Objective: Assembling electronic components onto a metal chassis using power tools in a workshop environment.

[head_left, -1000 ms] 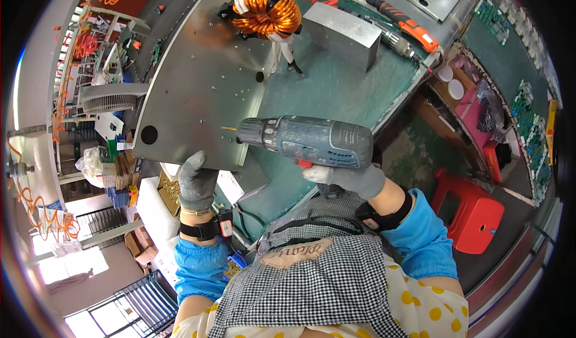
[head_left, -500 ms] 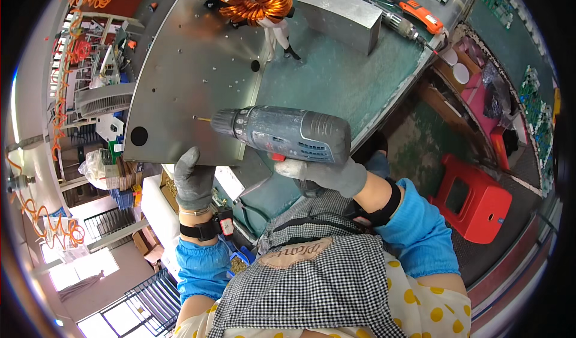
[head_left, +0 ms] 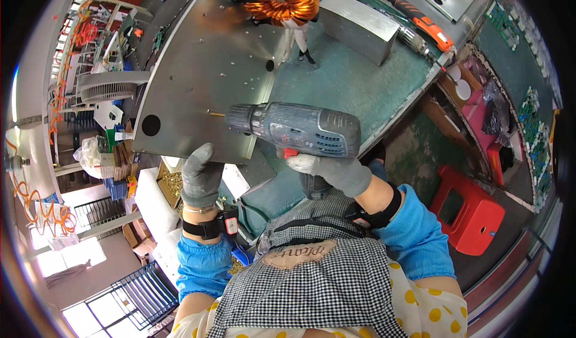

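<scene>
My right hand point(head_left: 339, 173) in a grey glove is wrapped round the grip of a dark cordless drill point(head_left: 306, 128), a finger by its red trigger. The drill lies nearly level, its thin brass-coloured bit pointing left over a bent sheet-metal panel point(head_left: 198, 89). Whether the bit's tip touches a screw or the metal, I cannot tell. At the panel's near edge my gloved left hand point(head_left: 201, 176) grips it, thumb on top, the other fingers partly hidden. Toward the far end of the panel sits a copper-wound ring coil point(head_left: 282, 3) with white-sleeved leads.
A grey metal block point(head_left: 360, 26) and an orange-black power screwdriver point(head_left: 420, 23) lie on the green bench point(head_left: 354, 86). Pliers point(head_left: 252, 215) and a box of small brass-coloured parts point(head_left: 172, 182) are near my left hand. A red stool point(head_left: 468, 212) stands at right.
The bench and panel have shifted slightly right and up in view. The drill sits over about the same part of the panel, tilted a little differently. Both hands keep their hold.
</scene>
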A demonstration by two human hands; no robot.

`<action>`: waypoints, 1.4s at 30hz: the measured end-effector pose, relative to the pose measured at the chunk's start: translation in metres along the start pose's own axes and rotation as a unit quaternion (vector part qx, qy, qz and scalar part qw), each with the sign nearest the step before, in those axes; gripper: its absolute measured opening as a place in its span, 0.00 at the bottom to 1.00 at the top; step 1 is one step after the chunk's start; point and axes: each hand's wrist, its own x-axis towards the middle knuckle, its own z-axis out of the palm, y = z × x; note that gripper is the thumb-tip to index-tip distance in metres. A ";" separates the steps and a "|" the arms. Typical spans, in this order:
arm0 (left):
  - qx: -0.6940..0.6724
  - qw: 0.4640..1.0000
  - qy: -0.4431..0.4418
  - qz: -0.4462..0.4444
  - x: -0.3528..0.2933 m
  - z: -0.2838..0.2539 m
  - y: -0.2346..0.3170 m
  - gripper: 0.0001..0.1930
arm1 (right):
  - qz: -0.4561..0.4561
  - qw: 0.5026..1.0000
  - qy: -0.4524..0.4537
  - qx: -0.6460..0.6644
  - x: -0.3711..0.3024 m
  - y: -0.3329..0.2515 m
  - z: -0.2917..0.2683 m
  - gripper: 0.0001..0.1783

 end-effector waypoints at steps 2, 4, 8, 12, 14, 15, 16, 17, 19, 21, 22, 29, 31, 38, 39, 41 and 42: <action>0.008 1.000 -0.017 0.005 -0.001 0.005 0.000 0.21 | -0.001 1.000 -0.001 -0.009 -0.001 -0.002 -0.001 0.25; 0.010 1.000 -0.014 -0.010 -0.001 0.004 0.000 0.22 | -0.003 1.000 -0.002 -0.019 -0.002 -0.005 -0.002 0.25; 0.029 0.999 -0.008 -0.021 -0.003 0.011 0.001 0.22 | 0.037 0.999 -0.004 0.008 -0.001 -0.005 -0.002 0.25; 0.007 1.000 0.006 -0.008 -0.002 0.011 -0.003 0.23 | 0.043 0.998 -0.001 -0.042 -0.003 -0.006 0.000 0.30; 0.022 0.999 -0.029 -0.032 -0.001 0.011 0.000 0.23 | 0.061 0.997 0.011 -0.041 -0.005 -0.007 0.002 0.30; 0.017 0.999 -0.025 -0.027 -0.001 0.009 -0.002 0.23 | 0.076 0.996 0.028 -0.035 -0.006 -0.008 0.003 0.31; 0.018 0.999 -0.031 -0.017 0.000 0.006 -0.005 0.22 | 0.079 0.996 0.022 -0.041 -0.007 -0.007 0.003 0.31; 0.021 0.999 -0.038 -0.009 0.001 0.005 -0.007 0.21 | 0.056 0.998 0.021 -0.037 -0.009 -0.005 0.002 0.31; 0.015 0.999 -0.029 0.001 0.001 0.009 -0.008 0.21 | 0.036 0.999 0.016 -0.037 -0.007 0.001 -0.003 0.32; 0.011 1.000 -0.022 0.008 -0.001 0.011 -0.005 0.21 | 0.022 0.999 -0.005 -0.035 -0.003 0.005 -0.005 0.33; 0.005 1.000 -0.024 -0.009 -0.003 0.011 -0.003 0.22 | 0.024 0.999 -0.008 -0.038 -0.005 0.003 -0.004 0.33; -0.003 0.999 -0.008 -0.035 -0.006 0.013 0.000 0.24 | 0.058 0.998 0.024 -0.030 -0.011 0.002 -0.002 0.32; 0.008 1.000 -0.009 -0.026 -0.003 0.009 -0.003 0.24 | 0.065 0.997 0.026 -0.031 -0.009 0.002 -0.004 0.32; 0.041 0.999 -0.011 -0.011 0.000 0.011 0.001 0.24 | 0.065 0.997 0.041 -0.032 -0.004 -0.009 0.005 0.33; 0.039 0.999 -0.010 -0.006 0.000 0.013 0.000 0.24 | 0.063 0.996 0.047 -0.029 -0.004 -0.011 0.006 0.33; 0.065 0.998 -0.002 -0.005 -0.001 0.019 0.000 0.25 | 0.068 0.995 0.039 -0.066 -0.008 -0.014 -0.004 0.34; 0.051 0.998 0.021 -0.020 -0.005 0.031 0.005 0.26 | 0.074 0.992 0.033 -0.099 -0.010 -0.015 -0.010 0.35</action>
